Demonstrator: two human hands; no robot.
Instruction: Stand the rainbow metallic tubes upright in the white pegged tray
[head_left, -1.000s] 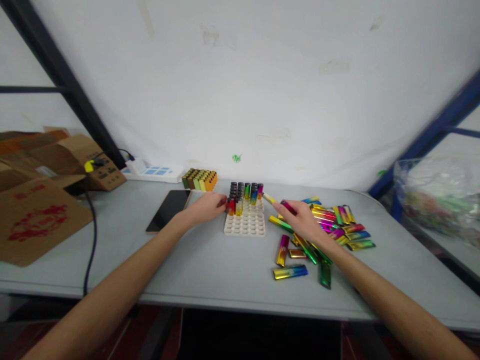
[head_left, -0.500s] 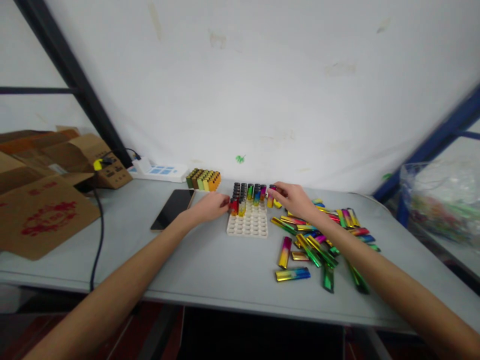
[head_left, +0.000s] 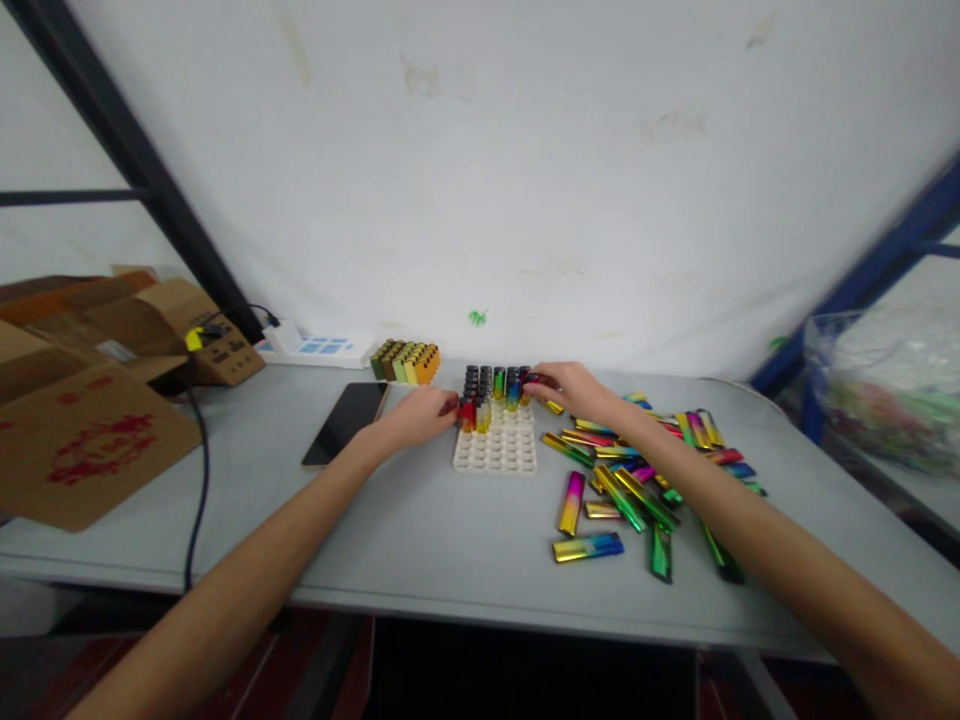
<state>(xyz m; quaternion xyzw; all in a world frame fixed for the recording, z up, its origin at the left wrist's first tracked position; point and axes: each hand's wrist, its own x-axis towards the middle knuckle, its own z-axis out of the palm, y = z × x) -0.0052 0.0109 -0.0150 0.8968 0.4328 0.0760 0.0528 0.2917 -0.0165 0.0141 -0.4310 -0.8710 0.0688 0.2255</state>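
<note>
A white tray with rows of holes [head_left: 495,455] stands on the grey table, its back rows filled with upright black-topped, coloured lighter-like tubes [head_left: 499,383]. At its left edge my left hand [head_left: 427,412] has its fingertips together beside a red tube [head_left: 468,414]; whether they grip it is unclear. My right hand [head_left: 566,388] pinches a dark-topped tube [head_left: 531,382] at the tray's back right corner; the fingers partly hide it. Many shiny gradient-coloured tubes [head_left: 589,547] lie loose in a pile to the right of the tray, under and around my right forearm.
A black phone [head_left: 345,422] lies left of the tray. Behind it are a block of yellow and green tubes [head_left: 406,362] and a white power strip [head_left: 322,350]. Cardboard boxes [head_left: 97,430] and a black cable [head_left: 204,480] occupy the left; a plastic bag [head_left: 885,400] is at right.
My right hand has moved left with the tube, from beside the tray to its back right corner. My left hand has stayed by the red tube. The view has shifted slightly.
</note>
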